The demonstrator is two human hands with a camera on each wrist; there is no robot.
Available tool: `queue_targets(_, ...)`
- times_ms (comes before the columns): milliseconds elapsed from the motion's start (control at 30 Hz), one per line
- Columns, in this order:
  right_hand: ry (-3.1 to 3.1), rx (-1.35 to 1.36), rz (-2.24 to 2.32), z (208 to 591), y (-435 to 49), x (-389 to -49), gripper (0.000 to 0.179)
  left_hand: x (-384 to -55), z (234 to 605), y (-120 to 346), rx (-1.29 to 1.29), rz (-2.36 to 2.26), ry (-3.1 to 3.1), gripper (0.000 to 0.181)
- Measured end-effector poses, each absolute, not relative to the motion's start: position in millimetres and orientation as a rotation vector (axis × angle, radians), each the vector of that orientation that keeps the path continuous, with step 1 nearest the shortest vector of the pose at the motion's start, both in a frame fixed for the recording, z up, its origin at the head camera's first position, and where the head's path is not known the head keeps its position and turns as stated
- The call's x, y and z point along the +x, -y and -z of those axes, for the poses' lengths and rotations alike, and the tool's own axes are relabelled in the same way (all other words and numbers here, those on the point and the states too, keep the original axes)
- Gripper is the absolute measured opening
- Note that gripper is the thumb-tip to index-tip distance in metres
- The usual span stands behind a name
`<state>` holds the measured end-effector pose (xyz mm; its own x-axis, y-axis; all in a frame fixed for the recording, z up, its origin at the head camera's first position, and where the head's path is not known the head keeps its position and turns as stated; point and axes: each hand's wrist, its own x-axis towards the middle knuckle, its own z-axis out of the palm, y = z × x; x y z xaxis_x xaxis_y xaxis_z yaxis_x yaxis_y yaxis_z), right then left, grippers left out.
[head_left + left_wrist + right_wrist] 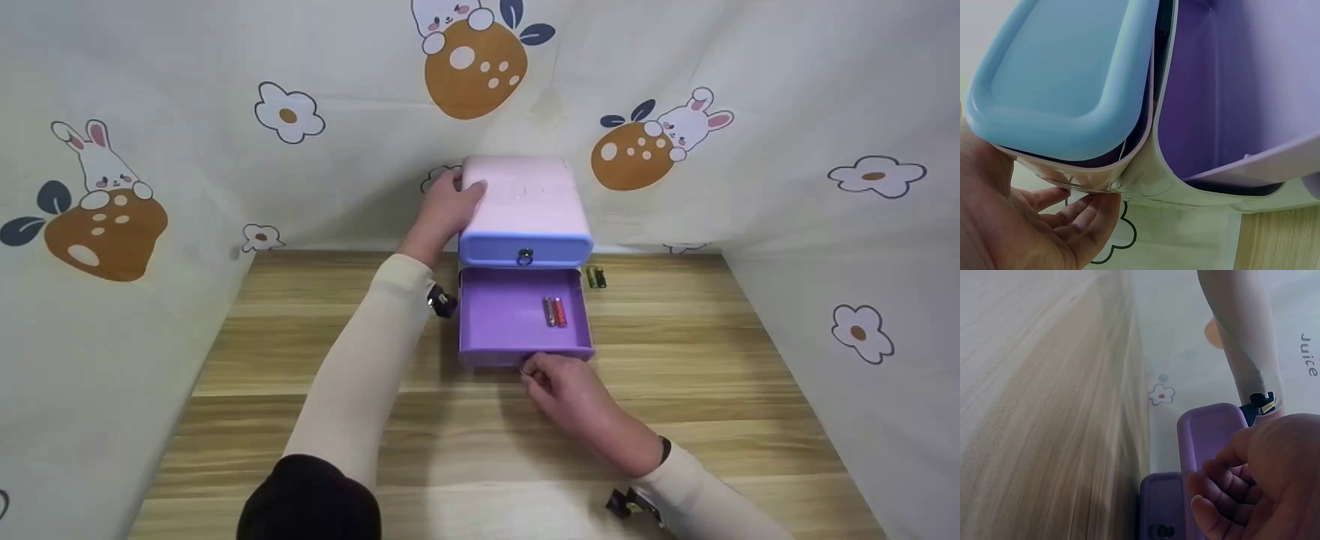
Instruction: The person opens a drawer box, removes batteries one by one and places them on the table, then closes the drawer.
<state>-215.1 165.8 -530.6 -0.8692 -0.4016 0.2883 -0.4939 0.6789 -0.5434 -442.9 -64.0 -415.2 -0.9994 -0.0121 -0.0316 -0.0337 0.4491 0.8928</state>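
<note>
Held the cabinet (525, 195) with the left hand (446, 206) at its upper left side, with the thumb laid over the top and bent fingers set against the side wall. Pinched the front of the purple drawer (499, 319) with the right hand (577, 390), between thumb and forefinger, with the other fingers curled in. Could not make out any pull under that pinch. Saw the purple drawer standing well out of the cabinet, just below the closed blue drawer (491, 248) and its ring (525, 257). Found the bottom drawer (1161, 498) low behind the open front, apparently closed too.

Counted as done, on this evidence: the opening of one drawer, with a grey battery (550, 312) and a red battery (560, 312) already inside, side by side near the right wall. Counted as not yet done: the release of the front and the closing of the purple drawer. Noticed two more batteries (598, 277) on the table (315, 330), just right of the cabinet, apart from both hands. Could not tell from these views any motion of the drawer, in or out
</note>
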Motion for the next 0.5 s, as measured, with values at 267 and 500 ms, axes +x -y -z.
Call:
queue_targets(267,2.741,0.734,-0.962,531.5,-165.8,-214.3,0.009,-442.6,414.4,63.3,-0.045,-1.651,-2.649,0.069)
queue_targets(500,2.769,0.726,-0.969,531.3,-166.3,-213.3,0.007,-441.5,413.4,62.9,-0.066,-1.641,-2.638,0.07)
